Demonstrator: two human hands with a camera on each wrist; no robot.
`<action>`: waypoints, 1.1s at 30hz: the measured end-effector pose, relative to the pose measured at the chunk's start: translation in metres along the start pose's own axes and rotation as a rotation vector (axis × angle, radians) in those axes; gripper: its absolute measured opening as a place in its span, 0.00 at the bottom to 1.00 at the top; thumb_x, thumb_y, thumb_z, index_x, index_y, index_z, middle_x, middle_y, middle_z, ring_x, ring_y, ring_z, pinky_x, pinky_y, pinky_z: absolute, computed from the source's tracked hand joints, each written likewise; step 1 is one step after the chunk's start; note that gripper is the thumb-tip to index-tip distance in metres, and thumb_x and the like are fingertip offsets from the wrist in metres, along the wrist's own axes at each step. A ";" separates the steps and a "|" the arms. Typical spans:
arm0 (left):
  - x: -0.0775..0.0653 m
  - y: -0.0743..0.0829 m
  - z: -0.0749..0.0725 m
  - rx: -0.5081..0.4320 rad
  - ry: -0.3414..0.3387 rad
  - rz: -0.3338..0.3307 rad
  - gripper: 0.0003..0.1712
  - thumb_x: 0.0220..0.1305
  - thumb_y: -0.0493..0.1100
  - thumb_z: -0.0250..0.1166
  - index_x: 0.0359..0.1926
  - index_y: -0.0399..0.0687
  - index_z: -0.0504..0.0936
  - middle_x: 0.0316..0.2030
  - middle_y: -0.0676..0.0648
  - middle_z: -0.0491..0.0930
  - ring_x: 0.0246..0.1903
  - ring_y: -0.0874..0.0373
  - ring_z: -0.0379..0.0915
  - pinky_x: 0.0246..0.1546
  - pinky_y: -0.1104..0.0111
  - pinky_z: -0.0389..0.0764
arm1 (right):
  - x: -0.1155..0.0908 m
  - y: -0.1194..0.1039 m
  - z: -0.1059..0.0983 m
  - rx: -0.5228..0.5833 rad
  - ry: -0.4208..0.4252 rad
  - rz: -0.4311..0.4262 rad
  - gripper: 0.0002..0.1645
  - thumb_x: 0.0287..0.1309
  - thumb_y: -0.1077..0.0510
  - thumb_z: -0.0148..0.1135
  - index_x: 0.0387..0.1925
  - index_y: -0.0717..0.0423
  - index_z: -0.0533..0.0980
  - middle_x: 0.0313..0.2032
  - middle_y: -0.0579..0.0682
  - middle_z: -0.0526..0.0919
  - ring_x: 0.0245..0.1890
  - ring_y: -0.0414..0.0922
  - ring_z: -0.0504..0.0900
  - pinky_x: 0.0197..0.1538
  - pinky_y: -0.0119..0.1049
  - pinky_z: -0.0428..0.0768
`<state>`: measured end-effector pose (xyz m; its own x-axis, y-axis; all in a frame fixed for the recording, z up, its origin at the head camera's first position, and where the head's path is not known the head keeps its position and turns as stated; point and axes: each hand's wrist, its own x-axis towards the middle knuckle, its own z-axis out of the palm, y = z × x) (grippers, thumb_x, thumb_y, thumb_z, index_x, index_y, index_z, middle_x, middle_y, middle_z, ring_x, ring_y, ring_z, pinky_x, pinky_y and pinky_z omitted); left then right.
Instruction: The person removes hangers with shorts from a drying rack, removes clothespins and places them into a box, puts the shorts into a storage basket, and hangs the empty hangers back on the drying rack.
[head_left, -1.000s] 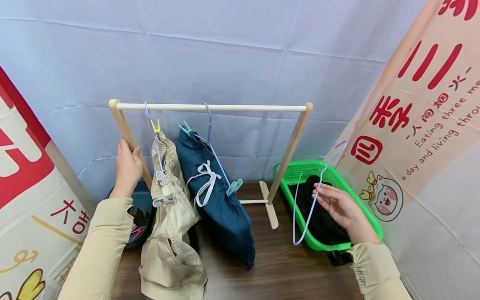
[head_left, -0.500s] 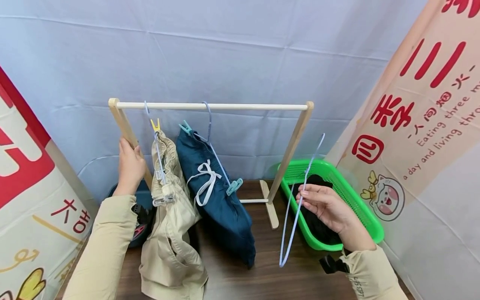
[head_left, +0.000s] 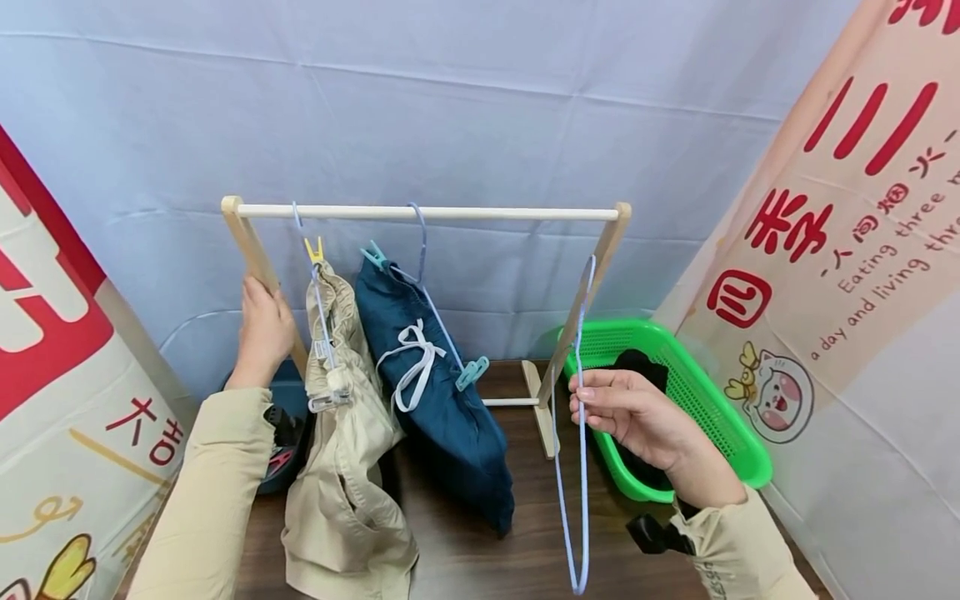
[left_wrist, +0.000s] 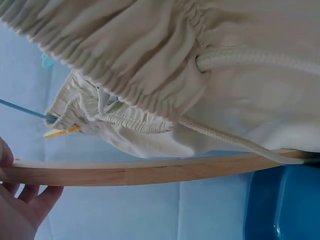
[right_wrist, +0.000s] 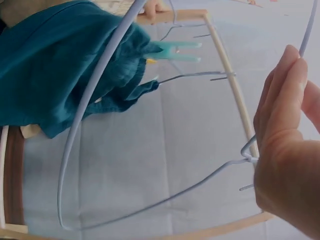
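A pale blue sheet [head_left: 465,108] covers the back, creased by one long line near the top and fainter upright folds. Below lies a dark brown table [head_left: 465,567] with wood grain. At the right a green basket [head_left: 705,400] with pierced walls stands on it; at the left is a blue bin [left_wrist: 300,200], partly hidden in the head view. Beside the basket hangs a peach and white banner [head_left: 855,283] with large red characters, a red seal [head_left: 738,298], English words cut off by the edge, and a round cartoon face [head_left: 776,396]. Opposite, a white and red banner carries a yellow curled arrow [head_left: 51,515].
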<state>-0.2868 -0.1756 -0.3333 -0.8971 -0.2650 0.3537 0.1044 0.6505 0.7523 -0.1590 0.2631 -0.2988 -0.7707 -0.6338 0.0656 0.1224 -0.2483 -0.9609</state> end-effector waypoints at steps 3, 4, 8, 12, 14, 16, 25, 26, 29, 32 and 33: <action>0.002 -0.001 0.000 0.016 0.005 -0.001 0.31 0.75 0.42 0.32 0.71 0.32 0.38 0.62 0.25 0.56 0.60 0.30 0.58 0.50 0.36 0.65 | 0.004 -0.005 0.003 0.000 -0.025 -0.018 0.19 0.70 0.68 0.39 0.44 0.54 0.78 0.35 0.43 0.84 0.37 0.36 0.86 0.42 0.24 0.82; 0.002 -0.001 0.001 0.022 0.003 -0.005 0.31 0.75 0.43 0.32 0.72 0.32 0.37 0.62 0.24 0.55 0.60 0.30 0.58 0.50 0.36 0.65 | 0.005 -0.008 0.002 -0.003 -0.032 -0.028 0.20 0.70 0.69 0.39 0.45 0.53 0.78 0.35 0.43 0.84 0.37 0.36 0.86 0.42 0.24 0.82; 0.000 -0.002 0.003 0.059 -0.005 -0.016 0.33 0.75 0.42 0.32 0.72 0.30 0.33 0.64 0.23 0.53 0.60 0.29 0.58 0.50 0.37 0.66 | 0.007 -0.019 0.000 -0.028 -0.008 -0.074 0.20 0.70 0.69 0.37 0.46 0.54 0.77 0.34 0.43 0.83 0.34 0.36 0.86 0.38 0.25 0.83; 0.000 -0.001 0.006 0.071 0.022 -0.002 0.32 0.75 0.40 0.35 0.71 0.27 0.35 0.63 0.21 0.54 0.59 0.27 0.58 0.49 0.36 0.66 | 0.009 -0.032 -0.003 -0.051 0.064 -0.104 0.20 0.70 0.69 0.37 0.45 0.55 0.77 0.32 0.43 0.83 0.30 0.36 0.85 0.34 0.24 0.82; 0.000 0.000 0.007 0.064 0.038 0.001 0.32 0.74 0.38 0.36 0.71 0.27 0.36 0.62 0.21 0.54 0.59 0.27 0.58 0.49 0.36 0.66 | 0.011 -0.037 -0.005 -0.059 0.094 -0.108 0.20 0.70 0.69 0.37 0.44 0.54 0.77 0.31 0.43 0.82 0.29 0.36 0.84 0.33 0.24 0.81; 0.000 0.000 0.007 0.060 0.050 0.000 0.32 0.74 0.37 0.37 0.70 0.26 0.36 0.63 0.21 0.54 0.59 0.27 0.58 0.50 0.36 0.66 | 0.013 -0.041 -0.006 -0.072 0.122 -0.107 0.19 0.70 0.68 0.38 0.44 0.55 0.76 0.30 0.43 0.82 0.28 0.36 0.84 0.32 0.24 0.81; 0.000 0.002 0.008 0.063 0.066 0.004 0.33 0.73 0.36 0.39 0.70 0.26 0.36 0.63 0.21 0.54 0.60 0.26 0.58 0.50 0.35 0.65 | 0.019 -0.044 -0.017 -0.104 0.226 -0.081 0.15 0.70 0.66 0.40 0.42 0.54 0.75 0.28 0.43 0.80 0.25 0.36 0.82 0.31 0.24 0.80; 0.000 0.002 0.008 0.063 0.066 0.003 0.33 0.73 0.36 0.39 0.70 0.25 0.36 0.63 0.21 0.54 0.60 0.26 0.58 0.50 0.35 0.65 | 0.020 -0.044 -0.017 -0.102 0.233 -0.078 0.15 0.70 0.66 0.40 0.42 0.54 0.75 0.28 0.43 0.80 0.25 0.35 0.81 0.31 0.24 0.80; 0.000 0.002 0.008 0.064 0.055 -0.005 0.34 0.73 0.36 0.39 0.71 0.26 0.35 0.64 0.21 0.53 0.60 0.26 0.57 0.50 0.35 0.65 | 0.021 -0.044 -0.020 -0.106 0.259 -0.069 0.15 0.69 0.66 0.41 0.41 0.54 0.76 0.27 0.43 0.80 0.24 0.35 0.81 0.32 0.24 0.80; 0.000 0.001 0.008 0.056 0.051 -0.008 0.34 0.73 0.36 0.38 0.71 0.27 0.35 0.64 0.21 0.52 0.61 0.27 0.57 0.51 0.35 0.65 | 0.022 -0.042 -0.024 -0.126 0.299 -0.049 0.16 0.69 0.66 0.42 0.40 0.52 0.77 0.26 0.42 0.79 0.24 0.35 0.80 0.32 0.24 0.80; 0.000 0.001 0.008 0.054 0.050 -0.008 0.33 0.73 0.36 0.38 0.71 0.27 0.35 0.64 0.21 0.52 0.61 0.27 0.57 0.51 0.35 0.65 | 0.023 -0.041 -0.025 -0.135 0.313 -0.041 0.16 0.68 0.66 0.42 0.39 0.52 0.77 0.26 0.42 0.79 0.24 0.35 0.79 0.32 0.24 0.80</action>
<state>-0.2900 -0.1696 -0.3369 -0.8749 -0.3053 0.3761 0.0724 0.6852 0.7247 -0.1971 0.2771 -0.2645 -0.9305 -0.3641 0.0394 0.0196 -0.1569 -0.9874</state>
